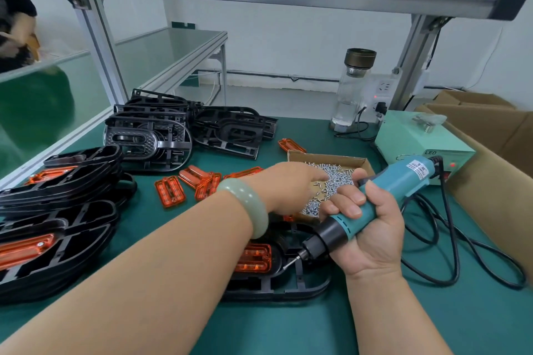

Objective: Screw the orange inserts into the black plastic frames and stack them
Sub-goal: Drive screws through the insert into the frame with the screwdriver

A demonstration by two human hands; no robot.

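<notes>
Our right hand (372, 228) grips the screwdriver (403, 181), tip poised by the orange insert (253, 258) seated in the frame (288, 288) under our wrists. Our left hand (288, 184) dips into the screw box (326, 156) ahead for the next screw; whether it pinches one, we cannot tell.

On the pale green power box (403, 135) I can read "LED", while the white label (417, 170) on the screwdriver (398, 181) gripped in my right hand (372, 228) is too blurred to read.

Black frame (288, 288) lies flat — orange insert (253, 258) seated inside; loose inserts (169, 191) beyond, stacked frames (72, 228) left.
</notes>
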